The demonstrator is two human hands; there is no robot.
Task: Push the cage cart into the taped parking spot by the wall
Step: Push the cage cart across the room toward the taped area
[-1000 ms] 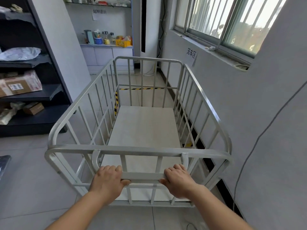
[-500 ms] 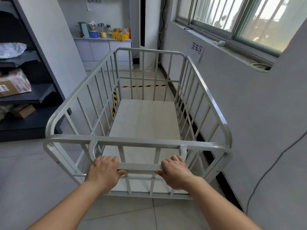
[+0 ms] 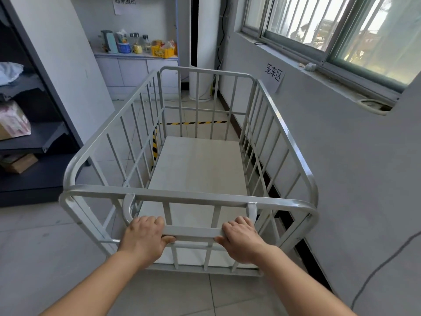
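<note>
A white metal cage cart (image 3: 284,137) with barred sides and a pale flat deck stands in front of me, its right side close along the grey wall (image 3: 353,179). My left hand (image 3: 145,238) grips the left end of the cart's low handle bar (image 3: 193,232). My right hand (image 3: 241,240) grips the right end of the same bar. Yellow-and-black floor tape (image 3: 196,122) runs across the floor beyond the cart's far end, and a second strip (image 3: 155,144) shows along the cart's left side through the bars.
A dark shelving unit (image 3: 34,137) with boxes and bags stands at the left. A white column (image 3: 200,53) and a cabinet (image 3: 136,69) with bottles lie ahead. A paper sign (image 3: 274,74) hangs on the right wall under a barred window (image 3: 330,26). A cable (image 3: 382,265) runs down the wall.
The cart and I have rolled forward: the shelving slid back to my left, the sign on the wall and the far tape are nearer. Both hands keep their grip on the bar.
</note>
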